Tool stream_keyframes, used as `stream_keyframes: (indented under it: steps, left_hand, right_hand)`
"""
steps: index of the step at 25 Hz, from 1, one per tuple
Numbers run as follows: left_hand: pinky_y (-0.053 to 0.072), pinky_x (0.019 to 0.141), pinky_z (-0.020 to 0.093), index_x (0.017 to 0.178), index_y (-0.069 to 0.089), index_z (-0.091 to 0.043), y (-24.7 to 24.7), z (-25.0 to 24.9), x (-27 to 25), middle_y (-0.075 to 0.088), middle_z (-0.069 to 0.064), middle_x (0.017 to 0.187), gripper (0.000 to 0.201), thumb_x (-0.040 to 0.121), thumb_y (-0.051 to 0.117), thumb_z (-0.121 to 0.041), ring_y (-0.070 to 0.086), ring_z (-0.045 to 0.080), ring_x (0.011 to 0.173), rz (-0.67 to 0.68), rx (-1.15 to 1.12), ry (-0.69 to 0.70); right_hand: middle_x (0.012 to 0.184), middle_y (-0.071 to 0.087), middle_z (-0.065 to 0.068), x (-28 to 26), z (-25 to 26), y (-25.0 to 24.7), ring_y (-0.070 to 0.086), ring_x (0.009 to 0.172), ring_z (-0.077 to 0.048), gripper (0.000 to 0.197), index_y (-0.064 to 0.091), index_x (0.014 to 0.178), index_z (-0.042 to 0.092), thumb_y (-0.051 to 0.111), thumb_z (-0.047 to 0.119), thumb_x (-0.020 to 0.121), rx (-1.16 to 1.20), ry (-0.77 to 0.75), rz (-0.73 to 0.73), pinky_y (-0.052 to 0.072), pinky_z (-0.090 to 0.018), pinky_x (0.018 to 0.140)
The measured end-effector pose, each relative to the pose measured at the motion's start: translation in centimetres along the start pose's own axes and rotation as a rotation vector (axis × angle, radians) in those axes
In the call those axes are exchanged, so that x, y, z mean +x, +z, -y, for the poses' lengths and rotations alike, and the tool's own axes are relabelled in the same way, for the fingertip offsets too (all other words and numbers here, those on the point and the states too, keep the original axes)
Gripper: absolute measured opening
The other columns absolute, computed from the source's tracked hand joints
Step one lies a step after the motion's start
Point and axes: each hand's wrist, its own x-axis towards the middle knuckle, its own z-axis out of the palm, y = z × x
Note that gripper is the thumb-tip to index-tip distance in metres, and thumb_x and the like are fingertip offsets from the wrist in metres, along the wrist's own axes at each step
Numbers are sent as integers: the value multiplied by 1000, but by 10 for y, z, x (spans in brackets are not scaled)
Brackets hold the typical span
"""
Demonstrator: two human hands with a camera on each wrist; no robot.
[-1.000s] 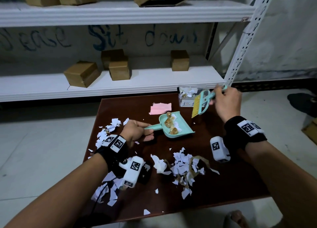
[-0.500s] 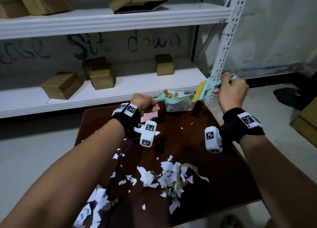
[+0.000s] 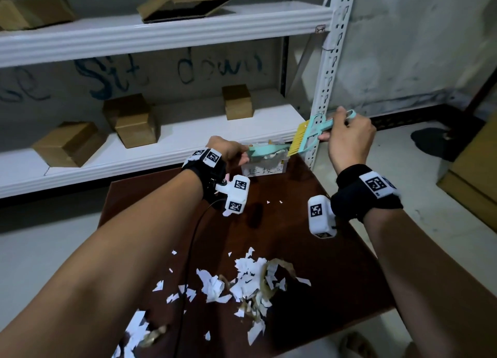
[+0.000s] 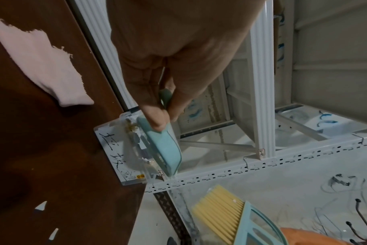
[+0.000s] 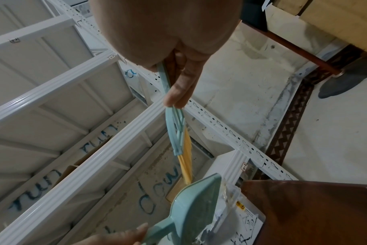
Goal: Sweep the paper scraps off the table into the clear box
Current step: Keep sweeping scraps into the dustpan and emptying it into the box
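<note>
Left to right across the head view: scattered paper scraps (image 3: 250,279) lie on the near half of the brown table (image 3: 336,263), well apart from both hands. The left hand (image 3: 228,149) has its fingers curled round the handle of the teal dustpan (image 3: 265,151), pinching it between thumb and forefinger in the left wrist view, with the pan tipped on edge over the clear box (image 3: 265,166). The box stands at the table's far edge, directly under the pan; scraps show inside it through the wall. To the right, the right hand (image 3: 349,134) grips the handle of the small brush (image 3: 309,134), fingers closed round it; the yellow bristles (image 3: 297,139) point down and to the left, at or just beside the pan's far lip. The brush's long axis runs from the right hand down toward the pan, so a stroke along it would likely push any remaining load into the box. The left hand is nearer the box.
</note>
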Motion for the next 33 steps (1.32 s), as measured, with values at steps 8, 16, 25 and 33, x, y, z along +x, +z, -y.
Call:
stream_keyframes:
  steps: [8,16,25,33]
  left_hand:
    - [36,32,15,71,59,7,0,-15,1,57,14,42,20,85,73,4,49,15,26,2,56,76]
    - [49,39,24,73,57,9,-3,-19,10,66,24,60,19,84,73,7,57,22,38,-38,-107,58]
    - [42,30,18,74,54,4,-3,-30,11,57,10,40,24,96,62,-2,52,11,27,35,-179,-27]
    - [38,28,17,77,51,3,-6,-26,7,57,10,41,31,104,52,-13,48,11,25,117,-224,-154]
  right_hand:
    - [63,72,-1,-3,4,-6,73,58,-7,43,74,84,5,50,35,105,29,18,-9,63,-35,65]
    - [63,72,-3,-7,10,0,73,57,-7,46,74,80,6,49,35,105,2,36,6,63,-39,66]
    - [60,69,-1,-9,11,4,73,58,-8,46,74,79,7,48,34,105,-8,29,13,63,-38,68]
    - [62,72,-4,-10,10,7,73,58,-7,46,74,80,7,48,36,105,-5,29,14,62,-36,66]
